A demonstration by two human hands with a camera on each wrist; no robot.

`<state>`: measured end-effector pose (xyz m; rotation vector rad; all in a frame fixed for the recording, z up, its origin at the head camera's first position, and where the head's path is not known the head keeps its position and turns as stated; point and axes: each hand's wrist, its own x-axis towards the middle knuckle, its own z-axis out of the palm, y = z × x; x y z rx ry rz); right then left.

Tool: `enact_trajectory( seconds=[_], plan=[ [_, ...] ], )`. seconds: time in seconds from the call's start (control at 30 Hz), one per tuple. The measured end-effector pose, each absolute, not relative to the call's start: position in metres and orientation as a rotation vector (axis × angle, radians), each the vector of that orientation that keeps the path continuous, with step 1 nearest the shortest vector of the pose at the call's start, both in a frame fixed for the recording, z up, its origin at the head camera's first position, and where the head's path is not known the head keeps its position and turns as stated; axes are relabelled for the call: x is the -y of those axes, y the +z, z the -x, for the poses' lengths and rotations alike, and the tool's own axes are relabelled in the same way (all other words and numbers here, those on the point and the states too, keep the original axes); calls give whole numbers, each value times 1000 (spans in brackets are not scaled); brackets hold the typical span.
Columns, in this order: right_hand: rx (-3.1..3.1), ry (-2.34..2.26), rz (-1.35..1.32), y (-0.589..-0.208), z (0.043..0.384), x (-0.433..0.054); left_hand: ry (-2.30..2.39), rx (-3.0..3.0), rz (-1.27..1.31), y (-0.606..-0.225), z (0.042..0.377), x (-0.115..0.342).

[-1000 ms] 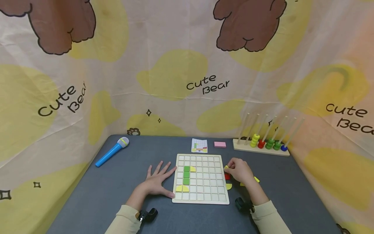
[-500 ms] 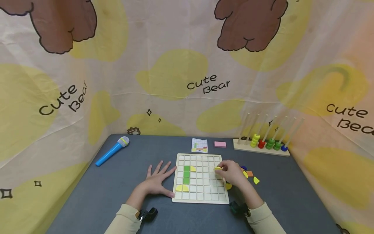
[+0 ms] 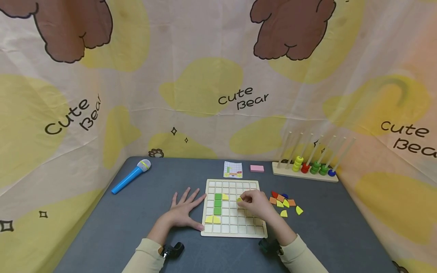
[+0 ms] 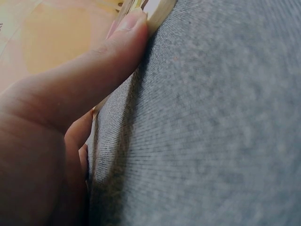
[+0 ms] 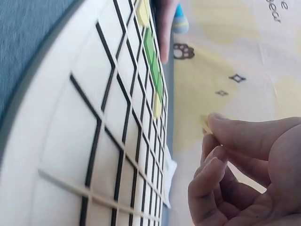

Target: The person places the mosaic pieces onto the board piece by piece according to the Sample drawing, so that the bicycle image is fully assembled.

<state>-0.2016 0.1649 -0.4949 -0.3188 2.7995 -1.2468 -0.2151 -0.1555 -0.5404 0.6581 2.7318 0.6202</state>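
Observation:
A pale wooden grid board (image 3: 235, 229) lies on the dark table. In its cells lie green square tiles (image 3: 217, 203) in a column, one yellow tile (image 3: 225, 197) beside the top one, and two yellow tiles (image 3: 213, 219) lower left. My left hand (image 3: 182, 213) has its fingers spread, with thumb and a fingertip against the board's left edge; the left wrist view shows the thumb (image 4: 103, 66) touching that edge. My right hand (image 3: 257, 204) is above the board's right half, pinching a small yellow tile (image 3: 239, 199) between thumb and index finger. The fingers hide much of that tile.
Loose yellow, orange, red and blue tiles (image 3: 280, 203) lie right of the board. Behind it are a pattern card (image 3: 233, 170) and a pink block (image 3: 257, 168). A peg abacus (image 3: 305, 173) stands back right, a blue toy microphone (image 3: 131, 177) lies left.
My right hand has carried the yellow tile leftward from the loose pieces to over the board, uncovering those pieces. My left hand has stayed in place.

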Motion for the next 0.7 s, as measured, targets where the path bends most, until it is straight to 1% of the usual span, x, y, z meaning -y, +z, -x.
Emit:
enact_trajectory(
  seconds=[0.13, 0.43, 0.7],
  plan=[
    [-2791, -1209, 397, -497, 199, -157, 602, -2739, -646, -540, 215, 155],
    [-2685, -1239, 432, -499, 194, -142, 588, -2740, -642, -538, 215, 154],
    [-2670, -1210, 587, -504, 189, -124, 562, -2748, -632, -539, 215, 154]
  ],
)
